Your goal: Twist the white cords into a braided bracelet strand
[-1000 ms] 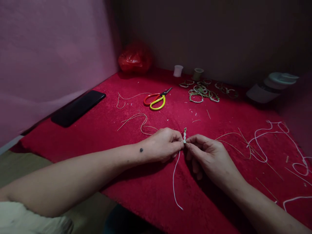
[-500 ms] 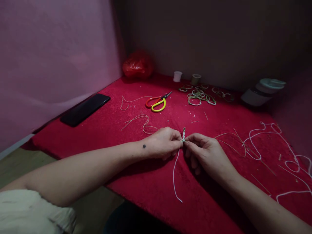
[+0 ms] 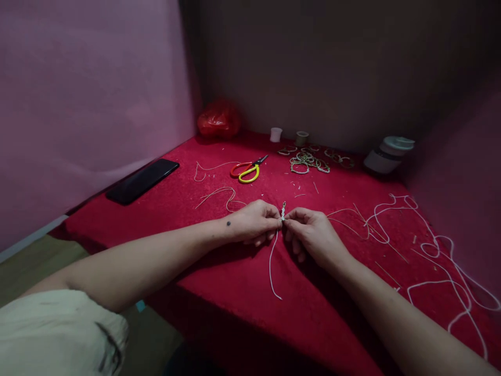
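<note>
A short braided cord (image 3: 283, 211), white with a greenish loop at its top, stands up between my two hands. My left hand (image 3: 260, 222) pinches the lower left side of the braid with thumb and forefinger. From the other side, my right hand (image 3: 309, 230) closes its thumb and forefinger at the braid's lower end. A loose white cord end (image 3: 271, 269) hangs below my left fingertips and curves over the red cloth. The exact strands inside each pinch are hidden by the fingers.
Scissors (image 3: 249, 171) with red and yellow handles lie beyond my hands. A phone (image 3: 143, 180) is at left. Finished braided loops (image 3: 307, 163), two spools (image 3: 276, 134), a red plastic bag (image 3: 219, 120) and a lidded cup (image 3: 389, 155) line the back. Loose white cord (image 3: 430, 250) sprawls at right.
The whole view has shifted, so the table and things on it appear slightly farther left and smaller. Both hands keep their pinch on the braided cord, with little other change.
</note>
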Motion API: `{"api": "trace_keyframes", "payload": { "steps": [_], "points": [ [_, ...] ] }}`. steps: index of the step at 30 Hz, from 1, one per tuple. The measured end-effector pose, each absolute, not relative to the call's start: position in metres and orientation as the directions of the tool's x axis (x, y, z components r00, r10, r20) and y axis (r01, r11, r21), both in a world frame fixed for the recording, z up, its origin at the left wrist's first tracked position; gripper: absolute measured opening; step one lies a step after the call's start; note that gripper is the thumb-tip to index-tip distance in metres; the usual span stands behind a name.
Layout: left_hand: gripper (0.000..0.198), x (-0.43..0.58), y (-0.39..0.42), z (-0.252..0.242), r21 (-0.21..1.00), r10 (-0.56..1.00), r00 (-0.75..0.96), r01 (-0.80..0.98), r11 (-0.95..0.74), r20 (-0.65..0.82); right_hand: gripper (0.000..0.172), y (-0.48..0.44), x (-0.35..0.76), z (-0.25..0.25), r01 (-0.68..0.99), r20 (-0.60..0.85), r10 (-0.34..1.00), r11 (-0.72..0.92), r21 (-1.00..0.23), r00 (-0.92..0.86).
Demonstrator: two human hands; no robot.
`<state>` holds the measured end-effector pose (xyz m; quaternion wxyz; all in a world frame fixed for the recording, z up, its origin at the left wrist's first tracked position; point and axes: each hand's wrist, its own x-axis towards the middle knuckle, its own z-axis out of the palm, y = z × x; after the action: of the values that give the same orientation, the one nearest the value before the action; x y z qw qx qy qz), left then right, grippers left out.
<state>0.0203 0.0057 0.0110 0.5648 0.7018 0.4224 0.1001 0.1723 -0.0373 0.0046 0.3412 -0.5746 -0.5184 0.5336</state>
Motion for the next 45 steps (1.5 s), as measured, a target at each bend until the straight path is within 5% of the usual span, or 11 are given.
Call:
{"api": "trace_keyframes", "payload": {
  "steps": [36,45],
  "points": [
    [0.016,0.023,0.003,-0.003,0.922,0.742,0.623,0.386,-0.016,-0.248,0.016,-0.04,0.175,0.0,0.255,-0.216,0.969,-0.181,-0.95,-0.118],
    [0.016,0.022,0.007,0.0,0.898,0.68,0.652,0.439,0.022,-0.335,0.015,-0.047,0.181,-0.003,0.206,-0.236,0.966,-0.211,-0.955,-0.103]
  ]
}}
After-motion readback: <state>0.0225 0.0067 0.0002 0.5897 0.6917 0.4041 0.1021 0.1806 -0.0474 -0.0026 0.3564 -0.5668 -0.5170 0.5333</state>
